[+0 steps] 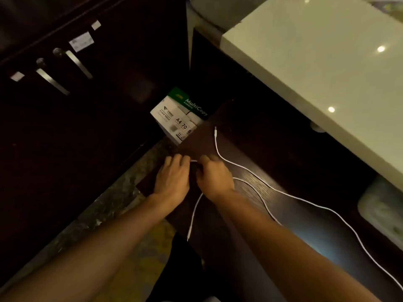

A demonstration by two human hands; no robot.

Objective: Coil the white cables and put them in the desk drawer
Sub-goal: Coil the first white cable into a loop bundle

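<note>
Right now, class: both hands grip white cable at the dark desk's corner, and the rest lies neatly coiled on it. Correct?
Not coiled: the head view shows the white cable trailing loose across the dark desk. Left hand and right hand do grip it at the corner.

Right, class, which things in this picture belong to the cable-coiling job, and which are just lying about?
Job:
- left hand and right hand
- held white cable, pinched between them
- loose white cable lying uncoiled
- dark desk; no drawer is in view

Lying about:
- A4 paper box on the floor
- cabinet handles
- cream top
</note>
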